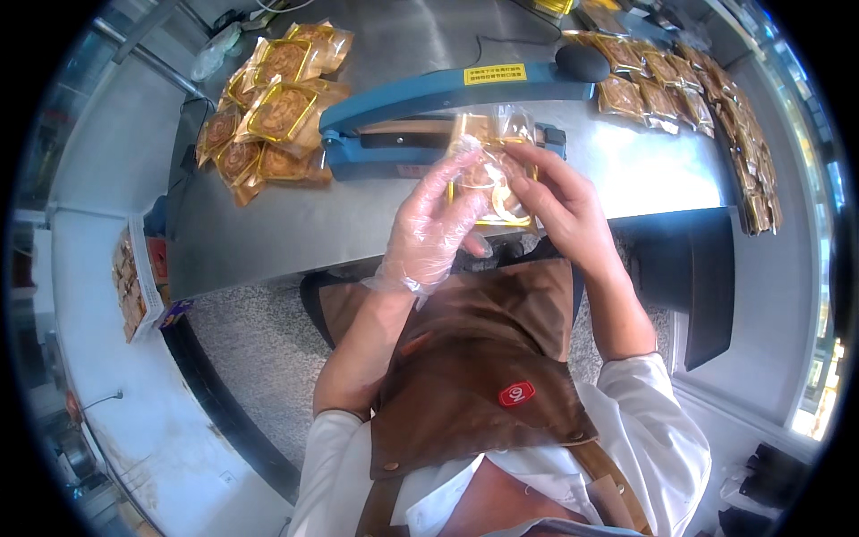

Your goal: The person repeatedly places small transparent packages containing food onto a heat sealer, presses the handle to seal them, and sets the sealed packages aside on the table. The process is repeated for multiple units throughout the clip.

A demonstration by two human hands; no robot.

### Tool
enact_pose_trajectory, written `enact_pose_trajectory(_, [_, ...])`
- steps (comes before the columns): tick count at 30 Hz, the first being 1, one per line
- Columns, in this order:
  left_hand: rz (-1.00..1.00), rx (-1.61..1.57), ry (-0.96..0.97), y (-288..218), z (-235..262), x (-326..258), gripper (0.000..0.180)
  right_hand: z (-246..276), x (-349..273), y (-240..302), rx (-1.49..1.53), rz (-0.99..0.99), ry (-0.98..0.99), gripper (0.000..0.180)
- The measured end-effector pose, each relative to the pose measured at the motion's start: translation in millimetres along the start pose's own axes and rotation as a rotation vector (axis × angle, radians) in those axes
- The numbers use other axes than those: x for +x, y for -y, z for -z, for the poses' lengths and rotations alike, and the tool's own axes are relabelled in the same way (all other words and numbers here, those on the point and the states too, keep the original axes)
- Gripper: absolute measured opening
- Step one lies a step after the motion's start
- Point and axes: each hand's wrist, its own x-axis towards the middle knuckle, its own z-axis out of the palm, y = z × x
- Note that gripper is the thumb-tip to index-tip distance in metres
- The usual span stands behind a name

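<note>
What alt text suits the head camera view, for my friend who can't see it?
Seen from above, a plastic-gloved left hand and a bare right hand hold a transparent packet by a blue long-armed device on a metal table. Wrapped round pastries lie heaped at left, with more packets at right.

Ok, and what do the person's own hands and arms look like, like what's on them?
The left hand wears a thin, see-through plastic glove, wrinkled and loose at the wrist. The right hand looks bare. Both forearms are uncovered, with white sleeves ending near the elbows.
</note>
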Motion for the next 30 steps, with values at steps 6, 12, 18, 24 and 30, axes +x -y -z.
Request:
enact_pose_trajectory(6, [0.003, -0.013, -0.008, 8, -3, 8, 0.057, 8, -2, -1, -0.005, -0.045, 0.024, 0.039])
enact_pose_trajectory(12, [0.004, -0.035, 0.022, 1, -4, 7, 0.062, 10, -6, 4, -0.034, -0.042, 0.012, 0.043])
enact_pose_trajectory(18, [0.020, -0.022, 0.034, 4, -7, 4, 0.060, 10, -14, -8, 0.040, -0.044, -0.006, 0.044])
enact_pose_trajectory(24, [0.045, 0.061, 0.042, -1, 2, 1, 0.040, 3, 8, 4, 0.006, -0.030, 0.009, 0.045])
enact_pose_trajectory(30, [-0.014, 0.078, -0.008, -5, 9, 7, 0.031, -2, 14, 7, -0.048, -0.068, 0.040, 0.045])
